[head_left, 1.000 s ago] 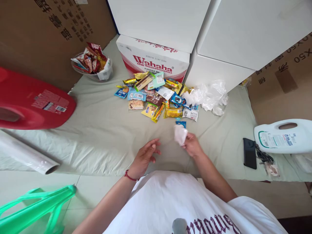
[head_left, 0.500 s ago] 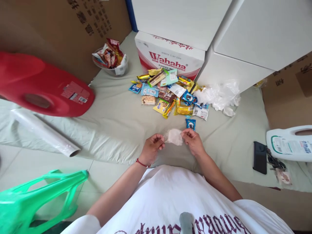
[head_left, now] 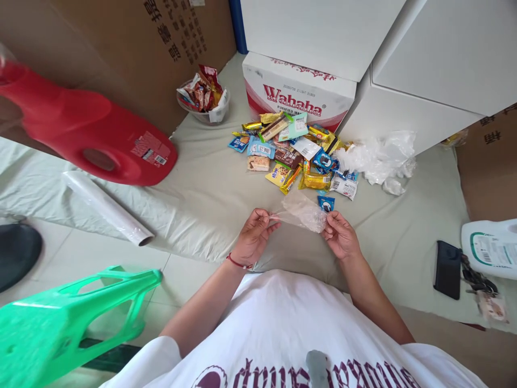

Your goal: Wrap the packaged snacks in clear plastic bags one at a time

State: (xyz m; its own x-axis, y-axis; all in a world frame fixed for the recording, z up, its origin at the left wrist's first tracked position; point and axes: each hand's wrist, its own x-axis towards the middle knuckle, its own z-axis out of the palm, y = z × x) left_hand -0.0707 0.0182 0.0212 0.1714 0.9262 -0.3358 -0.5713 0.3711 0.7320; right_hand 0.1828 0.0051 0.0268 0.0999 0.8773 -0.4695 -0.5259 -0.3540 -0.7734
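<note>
The left hand (head_left: 253, 237) and right hand (head_left: 340, 235) are pinching a thin clear plastic bag (head_left: 304, 212) between them, above the sheet (head_left: 210, 194); the film is flimsy, likely tearing or slipping if tugged unevenly.

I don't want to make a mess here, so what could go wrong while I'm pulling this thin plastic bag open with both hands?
The clear plastic bag looks flimsy; stretched between your left hand and right hand, it might tear. It hangs just above the small blue packet and close to the snack pile, so a sudden tug could knock packets around.
</note>
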